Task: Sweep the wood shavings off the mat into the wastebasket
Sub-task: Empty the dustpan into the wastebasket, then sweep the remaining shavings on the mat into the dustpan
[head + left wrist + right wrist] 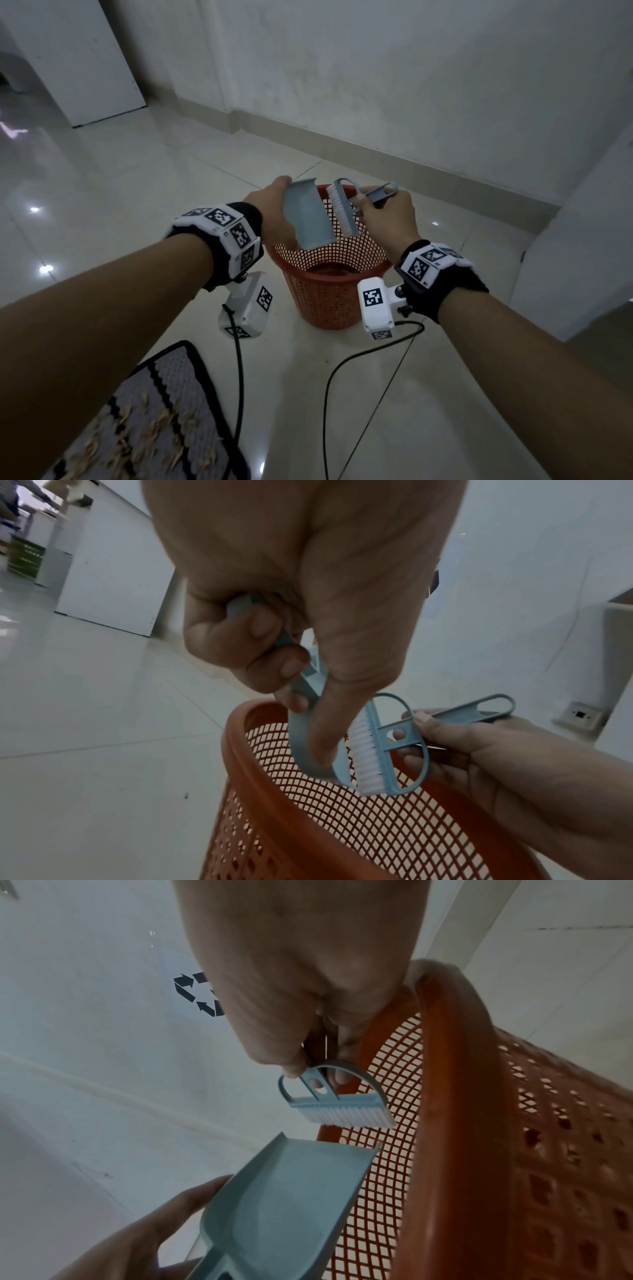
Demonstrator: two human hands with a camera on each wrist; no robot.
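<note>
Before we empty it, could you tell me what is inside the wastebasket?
Through the wastebasket's mesh, pale shavings show low inside; its dark bottom looks otherwise bare, though the dustpan and brush cover part.

Floor [120, 178]: glossy pale tiles.
Wall [376, 68]: white, far side, with skirting.
Cables [329, 394]: black, trailing across near floor.
Recycling symbol [198, 993]: black, on white surface.
</note>
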